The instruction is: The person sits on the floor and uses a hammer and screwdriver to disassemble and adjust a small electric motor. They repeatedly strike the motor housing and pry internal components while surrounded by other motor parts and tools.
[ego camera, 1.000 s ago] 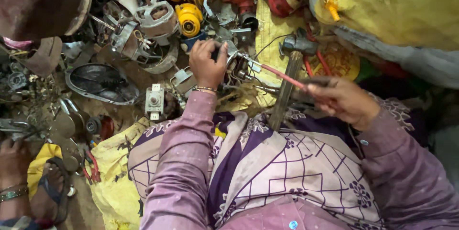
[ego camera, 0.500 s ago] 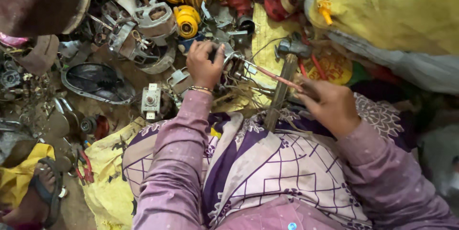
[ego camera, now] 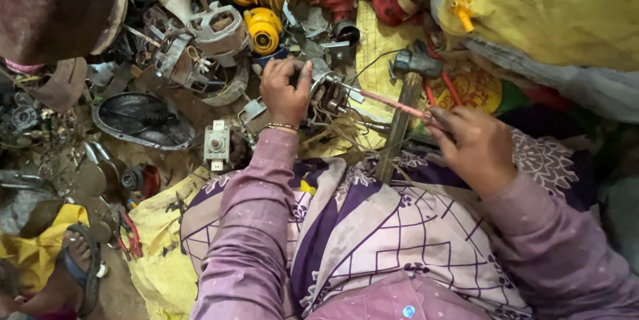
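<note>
Left hand (ego camera: 285,90): gripping a small metal motor part (ego camera: 327,94) amid scrap.
Right hand (ego camera: 474,147): holding a thin pink-handled tool (ego camera: 393,102), its tip reaching the part.
Hammer (ego camera: 406,104): lying between the hands, across the lap.

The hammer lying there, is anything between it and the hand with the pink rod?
Only the pink rod itself: it crosses over the hammer handle. The right hand grips the rod just beside that handle, nothing else between.

Scrap parts (ego camera: 219,34) crowding hands' reach
</note>
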